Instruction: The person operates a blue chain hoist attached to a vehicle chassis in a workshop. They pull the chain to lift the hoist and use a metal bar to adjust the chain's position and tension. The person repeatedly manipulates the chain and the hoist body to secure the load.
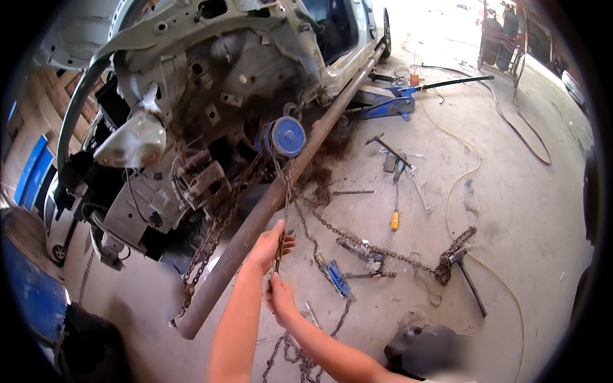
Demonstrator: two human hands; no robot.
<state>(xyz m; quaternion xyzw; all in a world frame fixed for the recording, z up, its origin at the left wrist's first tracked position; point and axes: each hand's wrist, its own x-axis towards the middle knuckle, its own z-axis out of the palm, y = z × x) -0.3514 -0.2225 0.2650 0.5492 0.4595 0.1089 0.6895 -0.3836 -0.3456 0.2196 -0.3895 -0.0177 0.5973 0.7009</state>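
A rusty chain hangs from a blue chain hoist beside the stripped front end of a car body. My left hand is wrapped loosely round this chain, thumb uppermost. Just below it, my right hand grips the same chain, its fingers closed. A long rusty steel pipe slants past my hands on their left, running from the floor toward the car's side. Lower lengths of chain lie in a loose pile on the floor between and under my forearms.
A blue floor jack stands by the car's sill. Right of my hands lie a blue-handled clamp, a wrench, a yellow-handled screwdriver and a heaped chain. A hose snakes over the floor. Gas cylinders stand far right.
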